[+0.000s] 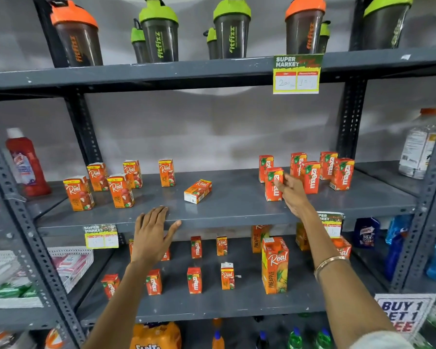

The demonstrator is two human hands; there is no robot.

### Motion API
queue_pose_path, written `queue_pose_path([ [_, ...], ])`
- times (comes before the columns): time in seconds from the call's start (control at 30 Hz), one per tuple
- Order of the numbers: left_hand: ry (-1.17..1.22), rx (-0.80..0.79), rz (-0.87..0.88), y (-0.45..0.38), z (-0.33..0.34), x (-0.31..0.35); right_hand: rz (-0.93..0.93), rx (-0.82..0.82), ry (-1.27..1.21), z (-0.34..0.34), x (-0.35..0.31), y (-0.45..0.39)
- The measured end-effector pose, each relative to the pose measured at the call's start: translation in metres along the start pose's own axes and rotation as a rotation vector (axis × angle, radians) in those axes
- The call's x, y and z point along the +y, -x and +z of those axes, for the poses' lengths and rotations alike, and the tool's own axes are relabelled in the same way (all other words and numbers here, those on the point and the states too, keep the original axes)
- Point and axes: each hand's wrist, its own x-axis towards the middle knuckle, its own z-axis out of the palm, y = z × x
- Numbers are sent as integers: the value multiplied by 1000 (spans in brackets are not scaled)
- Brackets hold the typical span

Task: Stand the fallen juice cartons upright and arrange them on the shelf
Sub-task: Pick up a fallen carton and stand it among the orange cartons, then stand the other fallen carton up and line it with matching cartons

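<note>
One small Real juice carton (198, 190) lies on its side in the middle of the grey middle shelf (232, 207). Several Real cartons (120, 190) stand upright to its left. Several orange Maaza cartons (312, 176) stand upright on the right. My right hand (291, 191) holds the front-left Maaza carton (272, 186), which stands upright on the shelf, with my thumb across its face. My left hand (152, 233) rests open on the shelf's front edge, fingers spread, below and left of the fallen carton.
Shaker bottles (233, 31) line the top shelf, with a price tag (297, 74) hanging from its edge. A red cleaner bottle (27, 163) stands at far left and a clear bottle (419, 147) at far right. The lower shelf holds small cartons and a tall pineapple Real carton (275, 265).
</note>
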Motion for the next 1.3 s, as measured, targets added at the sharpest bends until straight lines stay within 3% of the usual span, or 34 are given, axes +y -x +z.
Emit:
queue_pose_path([
  [0.27, 13, 24, 6, -1, 0, -1, -20, -35, 57, 1, 15, -31],
  [0.4, 18, 5, 3, -1, -1, 0, -4, -18, 216, 1, 13, -28],
  [0.5, 10, -31, 14, 0, -5, -1, -127, 257, 411, 15, 6, 4],
  [0.57, -1, -62, 41, 0, -9, -1, -279, 472, 404, 32, 0, 36],
  [0.6, -3, -71, 49, 0, -12, -3, -349, 506, 373, 44, -4, 50],
  [0.67, -3, -87, 59, 1, -18, -6, -399, 422, 372, 70, -7, 64],
  [0.77, -26, -128, 81, 4, -23, -10, -318, 216, 427, 116, -15, 64],
  [0.9, -48, -100, 96, 6, -29, -39, -157, 98, 512, 180, -24, 52],
  [1.1, -40, -107, 80, 2, -35, -90, 218, 167, 815, 236, -36, 30],
  [1.3, 41, -109, 118, 0, -36, -119, 424, 224, 808, 271, -37, 8],
])
